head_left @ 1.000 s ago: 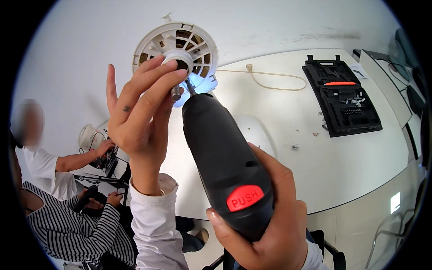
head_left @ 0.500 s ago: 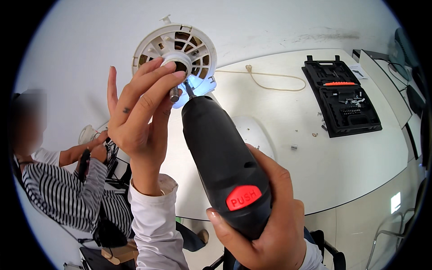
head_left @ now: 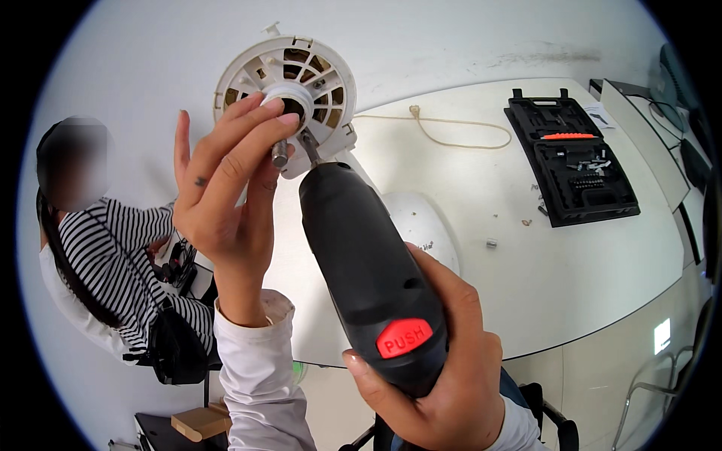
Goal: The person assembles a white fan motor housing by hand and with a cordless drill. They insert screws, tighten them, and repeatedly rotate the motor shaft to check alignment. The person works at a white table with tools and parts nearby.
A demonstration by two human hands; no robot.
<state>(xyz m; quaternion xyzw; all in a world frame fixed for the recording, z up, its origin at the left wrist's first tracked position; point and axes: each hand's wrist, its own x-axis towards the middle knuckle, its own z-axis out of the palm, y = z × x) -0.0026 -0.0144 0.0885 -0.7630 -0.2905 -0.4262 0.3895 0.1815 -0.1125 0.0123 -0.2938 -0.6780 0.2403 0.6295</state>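
Note:
My left hand (head_left: 233, 177) is closed around the hub of a white round slotted fan motor housing (head_left: 299, 92), held up above the table. Brown parts show through its slots, and a metal shaft (head_left: 280, 155) sticks out below my fingertips. My right hand (head_left: 455, 376) grips a black electric screwdriver (head_left: 368, 263) with a red button at its rear. The screwdriver bit (head_left: 310, 145) points up into the lower part of the housing, beside the shaft. Whether it sits in a screw is too small to tell.
A white table (head_left: 466, 180) bears a smooth white rounded cover (head_left: 417, 225), a beige cord (head_left: 451, 145), a small metal cylinder (head_left: 491, 243) and small loose parts. An open black tool case (head_left: 575, 161) lies at the right. A person in stripes (head_left: 124, 248) sits at the left.
The bluish-white light at the bit has gone out. The housing and screwdriver have shifted slightly left. At the left, the person has changed posture, and their hands are less visible.

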